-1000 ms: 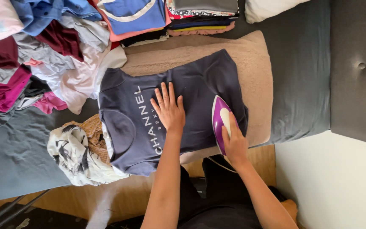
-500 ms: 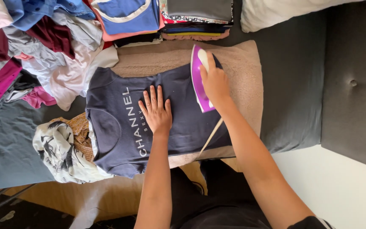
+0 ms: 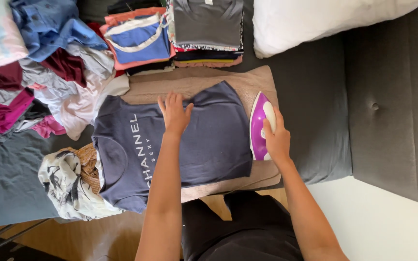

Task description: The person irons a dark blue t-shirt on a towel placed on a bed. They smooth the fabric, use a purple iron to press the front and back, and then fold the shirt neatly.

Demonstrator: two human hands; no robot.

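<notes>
Our right hand (image 3: 276, 140) is closed around the white handle of the purple iron (image 3: 260, 126); we judge it heavy, rigid and hot underneath, so the handle is the only safe hold. The forearm runs back toward our body. Just left of the iron lies the navy T-shirt (image 3: 209, 140), soft and light, easily rumpled. Our left hand (image 3: 174, 113) presses it flat, fingers spread, onto the brown towel (image 3: 194, 79).
</notes>
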